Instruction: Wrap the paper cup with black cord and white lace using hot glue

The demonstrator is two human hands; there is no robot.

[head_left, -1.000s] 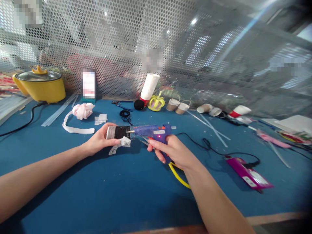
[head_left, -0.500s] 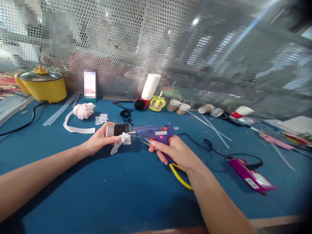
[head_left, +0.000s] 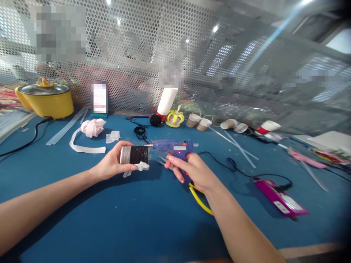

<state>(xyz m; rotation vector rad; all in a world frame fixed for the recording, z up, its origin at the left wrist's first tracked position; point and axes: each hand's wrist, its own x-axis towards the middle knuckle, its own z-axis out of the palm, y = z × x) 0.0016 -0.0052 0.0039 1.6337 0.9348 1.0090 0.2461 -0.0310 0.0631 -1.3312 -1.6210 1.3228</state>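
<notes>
My left hand point(head_left: 111, 162) is closed around a small cylinder wrapped in grey and black cord point(head_left: 139, 155), held on its side above the blue table. A piece of white lace point(head_left: 142, 166) hangs along its lower edge by my thumb. My right hand point(head_left: 189, 166) grips a blue hot glue gun point(head_left: 171, 146) with a red light on. The gun's metal nozzle is at the upper right edge of the black part; whether it touches I cannot tell. Scissors with yellow handles point(head_left: 200, 201) are partly hidden beneath my right hand, blades pointing left.
Behind stand a yellow electric pot point(head_left: 52, 102), a phone point(head_left: 99, 98), stacked paper cups point(head_left: 167, 100) and a yellow crown-like basket point(head_left: 174, 117). Pink-white ribbon point(head_left: 93, 128) lies left. A purple power strip point(head_left: 281, 197) sits right, its black cord trailing. A perforated metal screen point(head_left: 131, 54) borders the table.
The cylinder has turned in my left hand, so the lace now sits lower and more black cord shows. The glue gun's nozzle has shifted from beside the lace to the cylinder's upper edge.
</notes>
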